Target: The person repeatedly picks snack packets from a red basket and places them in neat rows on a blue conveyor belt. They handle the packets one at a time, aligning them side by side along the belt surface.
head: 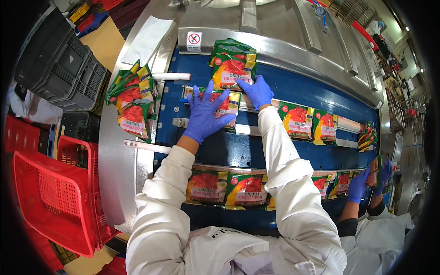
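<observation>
My left hand (208,115), in a blue glove, lies with spread fingers over a printed plastic tocino pouch (229,107) on the far sealing bar. My right hand (258,92), also gloved, pinches the near right corner of the top pouch (233,70) in a small overlapping pile beyond that bar. Its fingertips are partly hidden. To the right along the far bar lie two more pouches (295,121). Nearer my body, a row of pouches (245,190) lines the near bar, partly covered by my right sleeve.
A heap of pouches (134,99) sits on the steel ledge at left. Behind the blue belt (220,153) rises a stainless machine lid (275,20). Red crates (51,199) and grey crates (72,65) stand left. At right, a co-worker's gloved hands (359,185) hold a pouch.
</observation>
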Action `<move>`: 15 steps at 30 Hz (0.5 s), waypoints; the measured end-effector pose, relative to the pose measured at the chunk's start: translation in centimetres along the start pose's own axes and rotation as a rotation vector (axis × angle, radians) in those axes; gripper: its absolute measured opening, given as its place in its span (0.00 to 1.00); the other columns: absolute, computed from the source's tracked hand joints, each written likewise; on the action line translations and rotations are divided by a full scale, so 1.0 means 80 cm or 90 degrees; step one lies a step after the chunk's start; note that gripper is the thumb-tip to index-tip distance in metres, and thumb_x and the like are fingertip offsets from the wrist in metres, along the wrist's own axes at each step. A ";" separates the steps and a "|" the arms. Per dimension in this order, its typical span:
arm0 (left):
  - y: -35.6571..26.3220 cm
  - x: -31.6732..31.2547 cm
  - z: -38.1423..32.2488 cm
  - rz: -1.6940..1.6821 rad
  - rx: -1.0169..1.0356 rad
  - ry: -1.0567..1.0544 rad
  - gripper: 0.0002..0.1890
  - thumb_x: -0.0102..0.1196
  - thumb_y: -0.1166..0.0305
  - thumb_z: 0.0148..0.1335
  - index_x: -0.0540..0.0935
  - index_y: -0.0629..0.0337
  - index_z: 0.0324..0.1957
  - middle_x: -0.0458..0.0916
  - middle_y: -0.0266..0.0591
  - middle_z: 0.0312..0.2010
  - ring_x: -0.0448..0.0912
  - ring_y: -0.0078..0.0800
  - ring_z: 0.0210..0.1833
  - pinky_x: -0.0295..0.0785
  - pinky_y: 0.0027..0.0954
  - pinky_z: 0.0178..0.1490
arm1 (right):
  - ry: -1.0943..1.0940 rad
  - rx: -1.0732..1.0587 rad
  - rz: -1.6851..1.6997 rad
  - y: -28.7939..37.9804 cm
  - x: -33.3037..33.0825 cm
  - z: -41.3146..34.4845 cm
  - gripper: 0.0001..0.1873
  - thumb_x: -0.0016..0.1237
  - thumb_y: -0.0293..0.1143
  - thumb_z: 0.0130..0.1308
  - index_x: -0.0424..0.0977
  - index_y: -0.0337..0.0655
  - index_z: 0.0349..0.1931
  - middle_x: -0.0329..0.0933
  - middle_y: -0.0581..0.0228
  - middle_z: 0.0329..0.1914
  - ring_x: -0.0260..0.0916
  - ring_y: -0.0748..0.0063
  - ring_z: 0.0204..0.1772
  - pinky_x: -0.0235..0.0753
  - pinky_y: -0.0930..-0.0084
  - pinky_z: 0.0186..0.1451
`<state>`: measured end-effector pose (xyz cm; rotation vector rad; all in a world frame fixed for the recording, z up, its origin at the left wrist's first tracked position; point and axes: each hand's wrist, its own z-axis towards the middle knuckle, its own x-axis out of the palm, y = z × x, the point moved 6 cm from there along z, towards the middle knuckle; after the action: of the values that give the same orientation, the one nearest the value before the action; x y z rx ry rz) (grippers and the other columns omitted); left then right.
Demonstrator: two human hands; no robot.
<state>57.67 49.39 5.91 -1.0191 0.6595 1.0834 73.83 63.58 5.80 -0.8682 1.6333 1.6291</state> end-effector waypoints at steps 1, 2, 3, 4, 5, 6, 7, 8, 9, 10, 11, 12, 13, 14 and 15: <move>-0.003 -0.011 0.006 -0.046 -0.014 -0.041 0.37 0.59 0.39 0.51 0.69 0.33 0.64 0.54 0.46 0.70 0.44 0.66 0.72 0.32 0.66 0.70 | 0.010 -0.034 0.136 -0.011 0.009 0.015 0.32 0.60 0.53 0.51 0.72 0.35 0.47 0.78 0.48 0.44 0.76 0.53 0.48 0.72 0.65 0.52; -0.020 -0.029 0.012 -0.043 0.011 -0.121 0.32 0.63 0.52 0.54 0.71 0.41 0.62 0.60 0.46 0.66 0.51 0.59 0.70 0.42 0.59 0.71 | 0.010 -0.063 0.269 -0.042 0.017 0.036 0.30 0.60 0.50 0.52 0.72 0.34 0.47 0.78 0.48 0.43 0.77 0.55 0.47 0.72 0.67 0.52; -0.026 -0.035 0.016 -0.071 0.021 -0.136 0.33 0.64 0.55 0.54 0.71 0.45 0.62 0.61 0.47 0.64 0.53 0.55 0.70 0.45 0.56 0.71 | 0.017 -0.097 0.401 -0.056 0.019 0.046 0.29 0.60 0.48 0.54 0.72 0.33 0.47 0.79 0.48 0.43 0.77 0.58 0.46 0.72 0.69 0.52; -0.016 -0.043 0.007 -0.084 0.005 -0.151 0.33 0.65 0.58 0.54 0.71 0.49 0.62 0.61 0.47 0.63 0.54 0.52 0.70 0.48 0.53 0.71 | 0.073 -0.141 0.544 -0.022 0.014 0.024 0.24 0.58 0.38 0.57 0.70 0.31 0.49 0.78 0.54 0.43 0.74 0.69 0.47 0.71 0.75 0.52; -0.008 -0.050 0.000 -0.099 -0.007 -0.166 0.33 0.66 0.61 0.54 0.71 0.53 0.62 0.62 0.48 0.62 0.55 0.48 0.69 0.51 0.50 0.70 | 0.094 -0.170 0.573 0.005 0.000 0.001 0.23 0.57 0.36 0.58 0.69 0.31 0.50 0.77 0.56 0.44 0.73 0.71 0.47 0.71 0.76 0.53; -0.004 -0.063 -0.006 -0.173 -0.034 -0.216 0.33 0.67 0.63 0.53 0.70 0.56 0.61 0.62 0.48 0.61 0.56 0.45 0.69 0.56 0.46 0.68 | 0.112 -0.200 0.596 0.028 -0.022 -0.023 0.23 0.56 0.33 0.59 0.68 0.30 0.51 0.76 0.58 0.45 0.72 0.73 0.48 0.71 0.77 0.53; -0.011 -0.078 -0.006 -0.254 -0.053 -0.265 0.34 0.68 0.65 0.52 0.70 0.60 0.61 0.62 0.48 0.61 0.57 0.42 0.69 0.60 0.43 0.66 | 0.120 -0.227 0.617 0.041 -0.049 -0.045 0.22 0.55 0.31 0.60 0.68 0.30 0.52 0.75 0.59 0.46 0.71 0.75 0.48 0.71 0.78 0.53; -0.018 -0.090 -0.005 -0.339 -0.069 -0.311 0.35 0.69 0.67 0.51 0.70 0.63 0.61 0.62 0.49 0.61 0.58 0.38 0.69 0.64 0.39 0.64 | 0.171 -0.233 0.670 0.045 -0.073 -0.064 0.26 0.55 0.30 0.61 0.64 0.32 0.57 0.70 0.58 0.54 0.67 0.73 0.55 0.68 0.77 0.57; -0.027 -0.091 0.001 -0.505 -0.082 -0.278 0.37 0.70 0.67 0.50 0.68 0.63 0.61 0.65 0.48 0.58 0.62 0.36 0.65 0.67 0.37 0.61 | 0.147 -0.248 0.672 0.049 -0.097 -0.083 0.28 0.56 0.30 0.60 0.62 0.33 0.59 0.68 0.57 0.56 0.66 0.72 0.57 0.67 0.76 0.60; -0.036 -0.090 0.004 -0.668 -0.098 -0.238 0.39 0.71 0.66 0.49 0.67 0.63 0.62 0.68 0.46 0.56 0.67 0.35 0.61 0.69 0.36 0.59 | 0.127 -0.261 0.675 0.051 -0.114 -0.104 0.31 0.58 0.30 0.59 0.60 0.34 0.60 0.66 0.57 0.58 0.64 0.71 0.59 0.65 0.75 0.62; -0.044 -0.092 0.007 -0.829 -0.113 -0.194 0.40 0.72 0.66 0.48 0.65 0.63 0.63 0.71 0.45 0.54 0.72 0.33 0.58 0.72 0.34 0.56 | 0.108 -0.274 0.678 0.052 -0.129 -0.121 0.33 0.59 0.30 0.58 0.58 0.35 0.62 0.64 0.57 0.60 0.62 0.71 0.61 0.64 0.74 0.64; -0.054 -0.092 0.018 -0.873 -0.155 0.018 0.37 0.73 0.68 0.46 0.70 0.65 0.59 0.77 0.41 0.48 0.76 0.25 0.51 0.75 0.29 0.51 | 0.087 -0.370 0.654 0.057 -0.149 -0.142 0.38 0.61 0.29 0.56 0.54 0.37 0.65 0.60 0.59 0.63 0.57 0.69 0.66 0.59 0.70 0.69; -0.057 -0.095 0.010 -0.831 -0.146 0.034 0.34 0.73 0.68 0.46 0.73 0.65 0.56 0.78 0.40 0.46 0.76 0.25 0.51 0.75 0.29 0.51 | 0.035 -0.432 0.685 0.063 -0.163 -0.167 0.37 0.61 0.30 0.57 0.56 0.37 0.63 0.63 0.59 0.61 0.59 0.66 0.66 0.59 0.67 0.69; -0.063 -0.097 -0.001 -0.790 -0.137 0.049 0.32 0.73 0.69 0.46 0.75 0.65 0.53 0.79 0.39 0.44 0.76 0.25 0.51 0.75 0.29 0.51 | -0.025 -0.515 0.509 0.048 -0.170 -0.183 0.34 0.61 0.30 0.56 0.60 0.40 0.62 0.65 0.58 0.59 0.64 0.63 0.62 0.64 0.67 0.65; -0.073 -0.098 -0.009 -0.753 -0.121 0.067 0.29 0.73 0.69 0.45 0.77 0.65 0.51 0.80 0.39 0.43 0.76 0.25 0.50 0.75 0.29 0.52 | -0.088 -0.587 0.322 0.026 -0.178 -0.194 0.31 0.61 0.31 0.55 0.64 0.43 0.60 0.68 0.58 0.57 0.69 0.60 0.58 0.70 0.68 0.61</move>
<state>60.32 44.93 14.22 -1.3492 -0.0419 0.0448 80.05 48.08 18.84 -0.7415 0.9950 2.8175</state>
